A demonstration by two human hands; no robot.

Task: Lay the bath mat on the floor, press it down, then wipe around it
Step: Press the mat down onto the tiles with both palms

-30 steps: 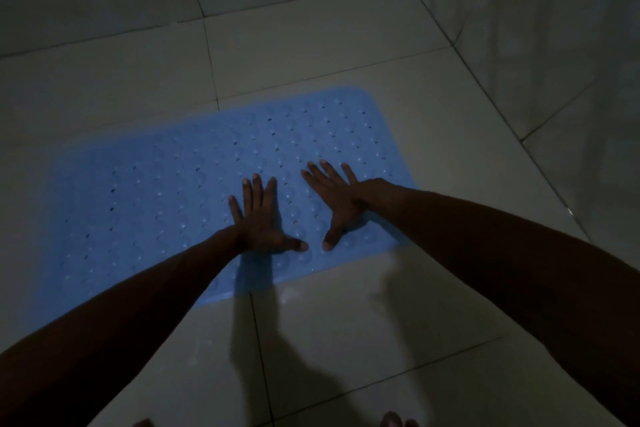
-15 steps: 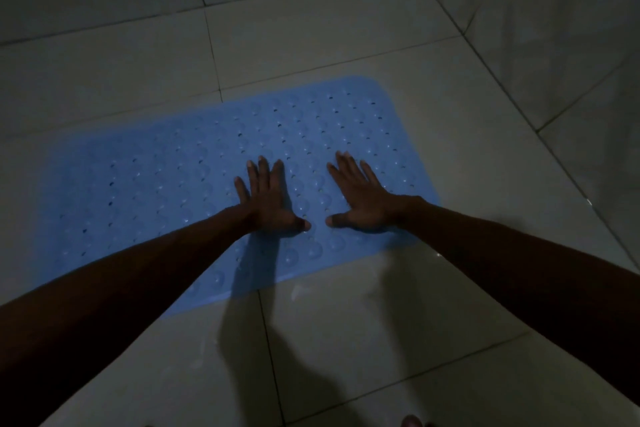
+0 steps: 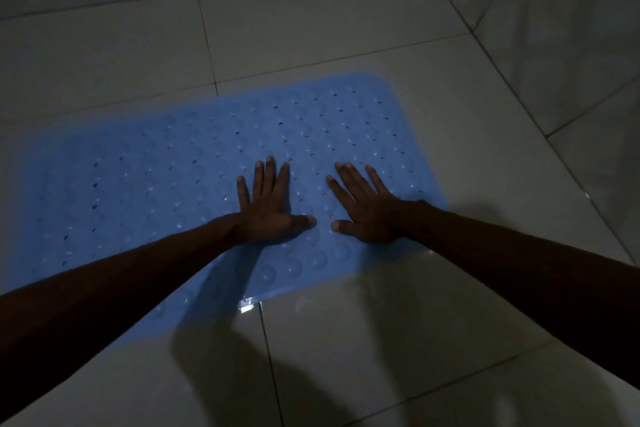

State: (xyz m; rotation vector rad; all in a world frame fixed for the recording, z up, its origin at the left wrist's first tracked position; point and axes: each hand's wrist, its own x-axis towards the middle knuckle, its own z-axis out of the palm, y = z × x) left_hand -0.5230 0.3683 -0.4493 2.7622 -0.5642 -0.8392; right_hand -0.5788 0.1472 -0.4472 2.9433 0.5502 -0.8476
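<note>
Left hand (image 3: 268, 208): flat, palm down on the bath mat (image 3: 173, 184), fingers straight and close together, thumb stretched out to the right; gripping nothing.
Right hand (image 3: 367, 210): flat, palm down on the mat just beside the left, fingers straight and fanned apart, thumb pointing left; gripping nothing.
Thumbs: tips near each other, not touching.
Bath mat: blue, dotted with small holes and round bumps, spread flat on the floor (image 3: 346, 340); both hands on its right half, close to the near edge.
Floor: pale glossy tiles with dark grout lines, shiny wet-looking glints by the mat's near edge; arm shadows across the near tiles.
Wall (image 3: 554, 28): pale tiles, rising at right, meeting the floor well beyond the mat's right end.
Light: dim.
</note>
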